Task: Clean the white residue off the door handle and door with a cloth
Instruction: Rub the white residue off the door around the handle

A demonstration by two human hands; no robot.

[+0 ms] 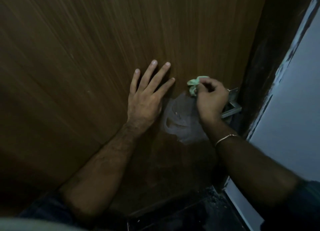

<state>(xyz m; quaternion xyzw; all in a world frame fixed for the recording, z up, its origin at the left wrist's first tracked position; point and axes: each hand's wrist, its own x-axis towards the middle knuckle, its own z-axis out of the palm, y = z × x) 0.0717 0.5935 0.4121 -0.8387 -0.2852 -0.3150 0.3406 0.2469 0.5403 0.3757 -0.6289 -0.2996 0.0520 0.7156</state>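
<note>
Head view, left hand (145, 102) fingers splayed flat on door (86, 57), right hand (210, 101) fingers pinching green cloth (194, 85)

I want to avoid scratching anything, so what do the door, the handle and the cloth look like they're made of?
The door looks like brown wood or wood-look laminate: fine straight grain lines, matte sheen. The handle seems to be metal, silvery-grey with squared edges and dull highlights. The cloth, bunched in the right hand, appears to be soft pale green fabric, crumpled into folds; its weave is too small to tell.
</note>
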